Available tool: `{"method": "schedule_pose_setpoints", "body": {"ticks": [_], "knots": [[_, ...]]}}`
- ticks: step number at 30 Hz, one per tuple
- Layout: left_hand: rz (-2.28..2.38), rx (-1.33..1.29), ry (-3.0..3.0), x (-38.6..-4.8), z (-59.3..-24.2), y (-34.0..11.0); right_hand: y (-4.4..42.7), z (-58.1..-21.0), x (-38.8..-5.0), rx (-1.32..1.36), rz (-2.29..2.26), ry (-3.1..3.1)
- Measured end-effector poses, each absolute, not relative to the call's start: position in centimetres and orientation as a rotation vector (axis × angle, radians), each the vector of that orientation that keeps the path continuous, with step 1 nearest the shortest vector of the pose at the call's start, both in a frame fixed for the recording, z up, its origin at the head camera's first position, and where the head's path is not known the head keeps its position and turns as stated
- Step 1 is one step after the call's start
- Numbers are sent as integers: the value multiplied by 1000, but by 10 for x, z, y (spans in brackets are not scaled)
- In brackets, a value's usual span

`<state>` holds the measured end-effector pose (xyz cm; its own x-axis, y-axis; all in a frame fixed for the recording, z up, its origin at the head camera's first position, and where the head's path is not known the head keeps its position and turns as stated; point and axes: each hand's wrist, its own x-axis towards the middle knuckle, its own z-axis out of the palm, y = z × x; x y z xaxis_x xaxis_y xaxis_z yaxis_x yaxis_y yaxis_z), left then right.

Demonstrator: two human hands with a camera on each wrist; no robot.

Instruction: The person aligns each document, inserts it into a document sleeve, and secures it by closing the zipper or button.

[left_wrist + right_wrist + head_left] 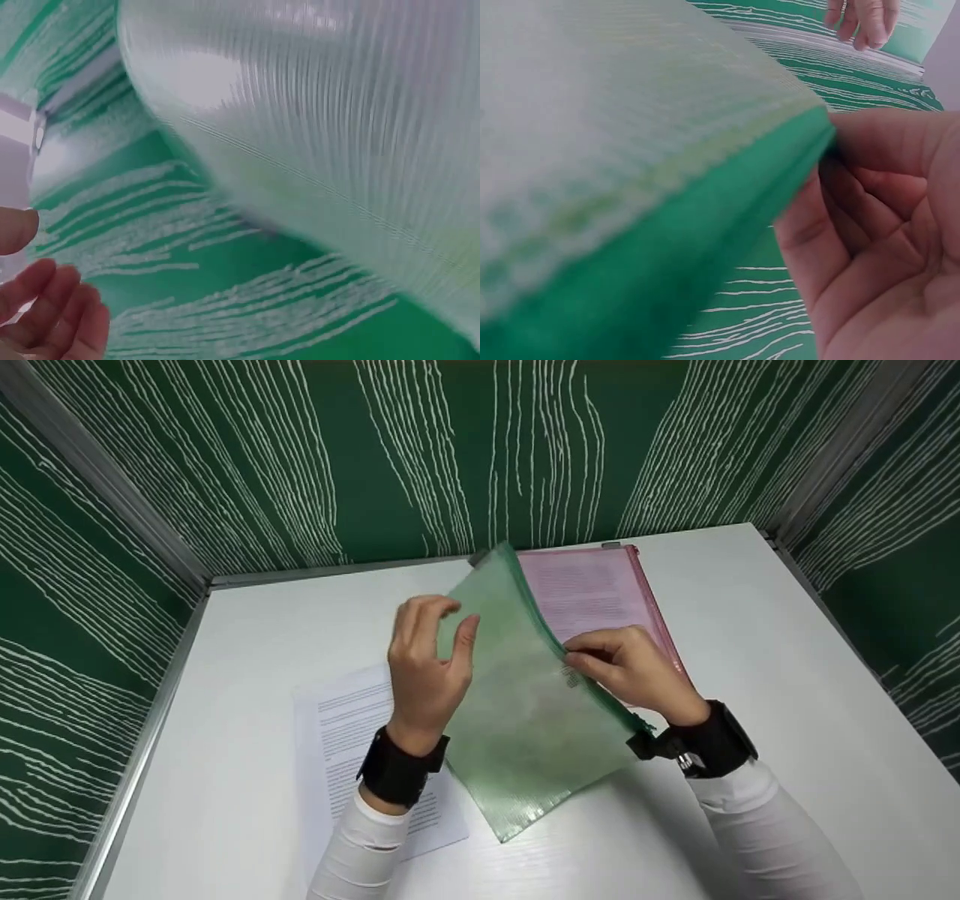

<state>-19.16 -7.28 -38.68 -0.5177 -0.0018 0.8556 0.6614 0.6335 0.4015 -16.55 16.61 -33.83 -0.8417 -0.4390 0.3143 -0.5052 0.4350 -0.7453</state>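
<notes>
A translucent green zip folder (pixel 517 720) is held raised and tilted above the table. My right hand (pixel 637 671) pinches its dark green zip edge between thumb and fingers; the right wrist view shows the same pinch on the green edge (pixel 727 217). To the left of the folder, my left hand (pixel 431 660) is raised with thumb and fingers apart, holding nothing. In the left wrist view, the fingers (pixel 56 307) are apart from the ribbed plastic sheet (pixel 322 112).
Printed white sheets (pixel 352 735) lie on the white table (pixel 247 652), partly behind my left forearm. A pink zip folder (pixel 585 585) with a printed page inside lies at the back, partly covered by the green one. Green walls with white lines (pixel 405 457) surround the table.
</notes>
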Motion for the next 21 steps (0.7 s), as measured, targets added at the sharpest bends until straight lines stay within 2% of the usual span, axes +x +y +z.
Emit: {"method": "schedule_pose_setpoints", "body": {"ticks": [2, 7, 13, 21], "knots": [[-951, -583, -2012, -186, -391, -62, 165, -340, -166, 839, 1393, -2585], [-991, -677, -2203, -159, -374, -32, 163, -350, -172, 792, 1421, -2562], [-865, -721, -2355, -152, -381, -12, 167, -370, -183, 696, 1546, -2542], [-699, -645, -2417, -150, -385, 4, 163, -368, -181, 716, 1490, -2529]]}}
